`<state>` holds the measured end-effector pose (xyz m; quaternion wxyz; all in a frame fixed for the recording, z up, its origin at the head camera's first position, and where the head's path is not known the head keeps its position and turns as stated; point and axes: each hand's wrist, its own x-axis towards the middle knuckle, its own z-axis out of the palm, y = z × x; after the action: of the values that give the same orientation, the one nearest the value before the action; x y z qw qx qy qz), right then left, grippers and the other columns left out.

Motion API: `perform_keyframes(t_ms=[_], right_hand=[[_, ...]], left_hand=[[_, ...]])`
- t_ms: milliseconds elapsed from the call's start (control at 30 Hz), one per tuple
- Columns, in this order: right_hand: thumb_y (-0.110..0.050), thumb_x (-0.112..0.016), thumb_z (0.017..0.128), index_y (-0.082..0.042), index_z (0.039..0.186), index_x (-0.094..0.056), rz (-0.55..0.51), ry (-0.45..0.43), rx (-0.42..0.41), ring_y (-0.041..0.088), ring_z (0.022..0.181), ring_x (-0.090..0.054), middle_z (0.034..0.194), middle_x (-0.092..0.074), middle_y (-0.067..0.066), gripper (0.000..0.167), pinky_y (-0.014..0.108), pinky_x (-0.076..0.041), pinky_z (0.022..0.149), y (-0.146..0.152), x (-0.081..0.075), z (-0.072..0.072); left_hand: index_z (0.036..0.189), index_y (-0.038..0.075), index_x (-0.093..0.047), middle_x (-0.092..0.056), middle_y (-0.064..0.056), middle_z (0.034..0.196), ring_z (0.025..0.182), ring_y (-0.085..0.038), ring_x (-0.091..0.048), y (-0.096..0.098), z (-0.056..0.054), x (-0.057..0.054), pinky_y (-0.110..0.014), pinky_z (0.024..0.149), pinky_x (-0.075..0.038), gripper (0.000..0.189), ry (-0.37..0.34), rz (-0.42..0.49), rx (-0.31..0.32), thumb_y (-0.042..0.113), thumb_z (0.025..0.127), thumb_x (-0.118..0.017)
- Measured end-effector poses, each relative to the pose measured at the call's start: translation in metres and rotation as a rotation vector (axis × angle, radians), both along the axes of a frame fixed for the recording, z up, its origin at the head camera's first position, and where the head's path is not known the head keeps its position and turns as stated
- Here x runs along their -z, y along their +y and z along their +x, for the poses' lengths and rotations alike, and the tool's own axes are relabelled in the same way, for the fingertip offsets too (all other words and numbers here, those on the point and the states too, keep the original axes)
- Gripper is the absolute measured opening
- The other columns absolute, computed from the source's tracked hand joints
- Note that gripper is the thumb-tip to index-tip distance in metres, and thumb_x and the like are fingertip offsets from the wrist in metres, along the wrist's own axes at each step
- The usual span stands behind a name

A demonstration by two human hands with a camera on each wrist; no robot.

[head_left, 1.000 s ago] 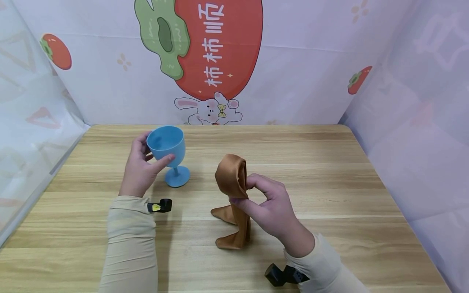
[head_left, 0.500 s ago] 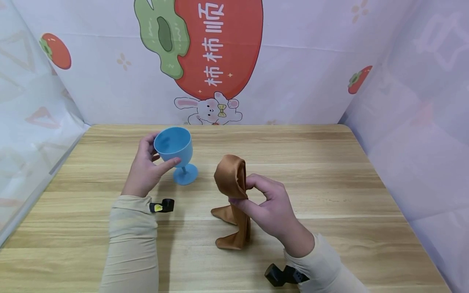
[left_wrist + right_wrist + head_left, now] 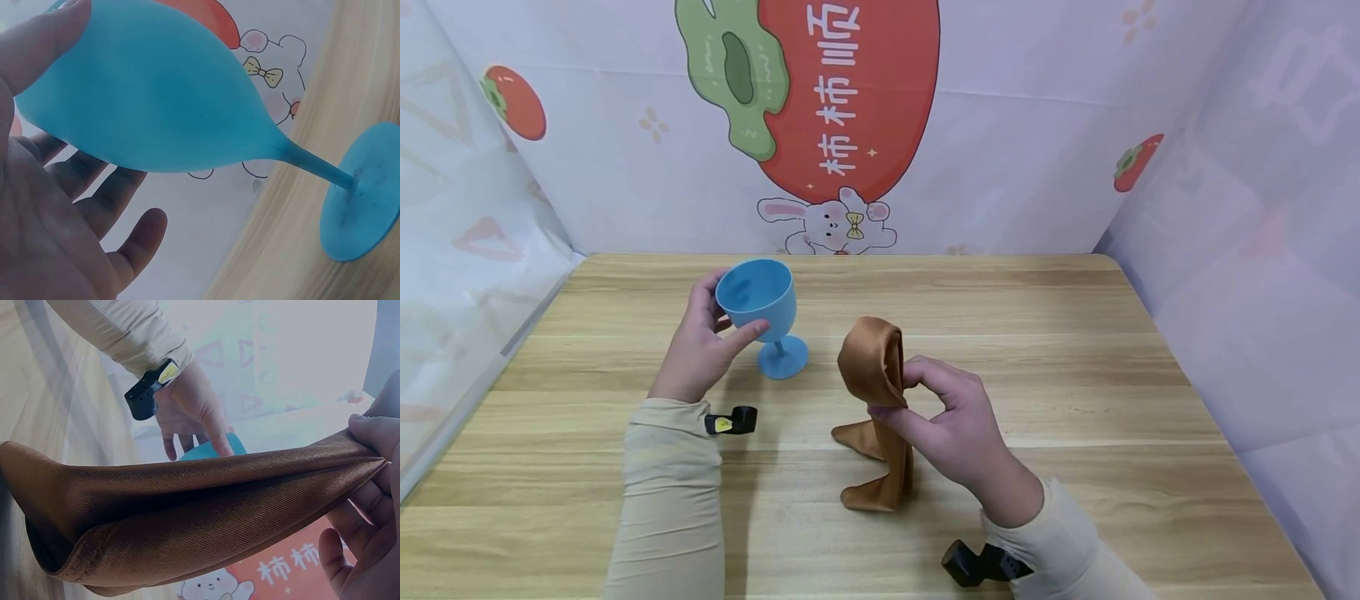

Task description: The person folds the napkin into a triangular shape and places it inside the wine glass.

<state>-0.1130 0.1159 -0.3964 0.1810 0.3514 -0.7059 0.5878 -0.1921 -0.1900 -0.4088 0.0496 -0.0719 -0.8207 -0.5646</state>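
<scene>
My left hand (image 3: 706, 337) holds a plain blue plastic goblet (image 3: 767, 307) by its bowl, the thumb on the near side and the fingers behind. In the left wrist view the goblet's round foot (image 3: 362, 194) is close to the wooden surface; I cannot tell whether it touches. The goblet leans slightly, rim to the left. My right hand (image 3: 951, 421) pinches a shiny brown satin cloth (image 3: 872, 362) between thumb and fingers. Its top is folded over in a loop, and the pointed lower ends (image 3: 868, 493) reach the table. A stitched hem (image 3: 87, 556) shows in the right wrist view.
A light wooden table (image 3: 1075, 350) lies beneath both hands. White printed cloth (image 3: 1015, 167) with persimmons and a rabbit hangs behind it, with more cloth along both sides. A black strapped device (image 3: 733, 421) sits on each wrist.
My left hand has carried the goblet a little to the right, mostly in the first half second. The right hand and the brown satin cloth have stayed almost still.
</scene>
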Motion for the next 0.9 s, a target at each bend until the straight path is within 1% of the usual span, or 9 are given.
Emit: perform_keyframes(t_ms=[233, 400, 533, 700, 900], right_hand=[[-0.005, -0.076, 0.087, -0.008, 0.094, -0.070, -0.003, 0.007, -0.004, 0.017, 0.088, -0.068, 0.087, -0.071, 0.007, 0.010, 0.031, -0.053, 0.082, 0.0001, 0.0004, -0.0001], [-0.008, -0.076, 0.088, -0.008, 0.094, -0.070, 0.001, 0.009, 0.000, 0.017, 0.088, -0.068, 0.087, -0.071, 0.008, 0.008, 0.031, -0.053, 0.083, 0.0006, 0.0010, -0.0001], [-0.005, -0.077, 0.087, -0.008, 0.094, -0.070, 0.007, 0.006, 0.006, 0.017, 0.089, -0.068, 0.088, -0.072, 0.008, 0.010, 0.031, -0.053, 0.083, 0.0010, 0.0012, 0.0002], [0.003, -0.077, 0.082, -0.009, 0.093, -0.070, 0.012, 0.008, 0.012, 0.016, 0.088, -0.068, 0.087, -0.071, 0.005, 0.017, 0.031, -0.053, 0.082, 0.0008, 0.0007, 0.0006], [-0.002, -0.076, 0.085, -0.009, 0.093, -0.070, 0.008, 0.009, 0.008, 0.017, 0.088, -0.068, 0.087, -0.071, 0.006, 0.012, 0.031, -0.054, 0.082, 0.0007, 0.0001, 0.0006]], left_hand=[[0.155, 0.019, -0.023, -0.041, -0.012, 0.149, 0.137, -0.036, -0.039, -0.0005, -0.0012, 0.0007, -0.061, 0.107, -0.032, 0.082, 0.013, -0.008, 0.010, 0.022, 0.092, -0.075], [0.155, 0.020, -0.026, -0.043, -0.011, 0.149, 0.136, -0.037, -0.041, 0.0015, -0.0015, -0.0001, -0.063, 0.106, -0.032, 0.081, 0.025, -0.032, 0.014, 0.023, 0.092, -0.076], [0.155, 0.021, -0.028, -0.046, -0.012, 0.148, 0.135, -0.037, -0.042, 0.0029, -0.0013, -0.0011, -0.064, 0.105, -0.032, 0.081, 0.026, -0.044, 0.018, 0.023, 0.091, -0.077], [0.155, 0.021, -0.029, -0.047, -0.011, 0.148, 0.136, -0.036, -0.042, 0.0034, -0.0011, -0.0012, -0.065, 0.106, -0.031, 0.082, 0.021, -0.033, 0.025, 0.021, 0.089, -0.078], [0.156, 0.020, -0.028, -0.046, -0.011, 0.150, 0.137, -0.035, -0.042, 0.0036, -0.0007, -0.0005, -0.064, 0.107, -0.032, 0.083, 0.012, -0.012, 0.040, 0.020, 0.089, -0.078]])
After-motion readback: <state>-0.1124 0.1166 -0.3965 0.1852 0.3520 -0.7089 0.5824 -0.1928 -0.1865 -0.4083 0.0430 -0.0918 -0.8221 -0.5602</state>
